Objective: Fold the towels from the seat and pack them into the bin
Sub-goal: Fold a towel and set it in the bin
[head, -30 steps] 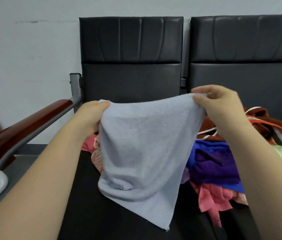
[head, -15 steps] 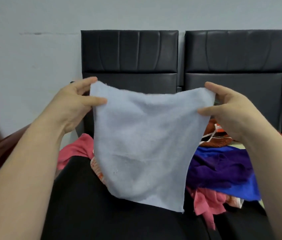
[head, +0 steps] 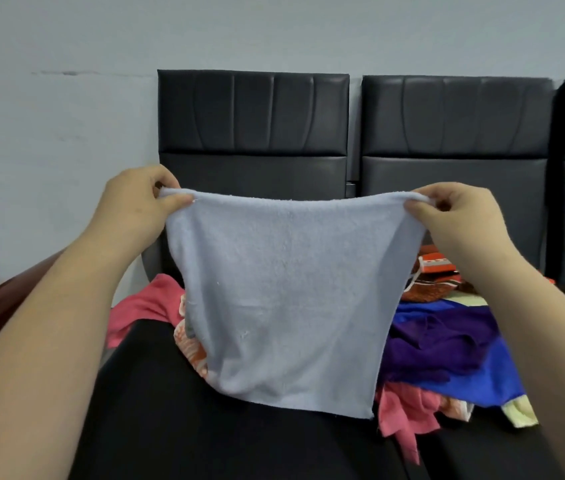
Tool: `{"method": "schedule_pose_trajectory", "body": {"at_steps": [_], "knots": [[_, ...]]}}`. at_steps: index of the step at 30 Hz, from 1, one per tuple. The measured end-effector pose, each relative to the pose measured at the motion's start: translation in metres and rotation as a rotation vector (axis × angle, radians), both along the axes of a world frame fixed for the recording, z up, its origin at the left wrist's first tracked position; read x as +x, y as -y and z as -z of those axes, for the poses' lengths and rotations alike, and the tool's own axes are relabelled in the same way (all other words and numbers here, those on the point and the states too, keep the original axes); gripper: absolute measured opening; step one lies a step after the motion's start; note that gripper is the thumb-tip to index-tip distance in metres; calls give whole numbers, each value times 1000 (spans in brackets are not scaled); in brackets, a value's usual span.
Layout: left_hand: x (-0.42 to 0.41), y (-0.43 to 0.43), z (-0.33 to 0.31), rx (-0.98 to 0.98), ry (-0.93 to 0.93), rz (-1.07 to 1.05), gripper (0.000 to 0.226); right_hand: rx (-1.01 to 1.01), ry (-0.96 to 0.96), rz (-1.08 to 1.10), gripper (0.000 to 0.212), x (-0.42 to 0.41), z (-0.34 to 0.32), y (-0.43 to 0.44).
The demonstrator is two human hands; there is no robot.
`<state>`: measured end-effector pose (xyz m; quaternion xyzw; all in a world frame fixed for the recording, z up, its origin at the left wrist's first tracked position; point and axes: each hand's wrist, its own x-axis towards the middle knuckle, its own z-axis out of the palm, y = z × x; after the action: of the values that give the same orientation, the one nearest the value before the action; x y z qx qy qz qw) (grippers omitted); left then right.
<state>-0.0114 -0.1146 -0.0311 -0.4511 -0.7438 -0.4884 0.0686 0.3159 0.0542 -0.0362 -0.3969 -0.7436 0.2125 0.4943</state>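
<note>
Both hands pinch: left hand (head: 135, 209) and right hand (head: 458, 220) each hold a top corner of the pale blue towel (head: 284, 299). I note black padded seats (head: 205, 431) against a grey wall (head: 66, 133), with a wooden armrest (head: 0, 306) at left. Towel hangs flat, facing me, top edge running left-right, above the seat and in front of the coloured towel pile (head: 447, 348).
</note>
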Motion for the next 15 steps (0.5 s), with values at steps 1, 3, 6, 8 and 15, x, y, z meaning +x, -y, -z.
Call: {"method": "schedule_pose_trajectory", "body": {"at_steps": [1,3,6,8,15], "knots": [[-2,-4,0,-16,4,-6,13,4,-2,-1,12,-4,-4,-3],[-5,-12,-1,27,114,9,13,-19,-45,-16,10,-15,-11,-11],[-9,-22,-5,166,458,144,14,-67,-210,-18,14,-33,-14,-27],[-12,-30,-10,241,592,220,15,-55,-341,-2,15,-44,-15,-36],[-39,-81,-12,425,478,92,26,101,-468,-36,15,-93,-16,-84]]}}
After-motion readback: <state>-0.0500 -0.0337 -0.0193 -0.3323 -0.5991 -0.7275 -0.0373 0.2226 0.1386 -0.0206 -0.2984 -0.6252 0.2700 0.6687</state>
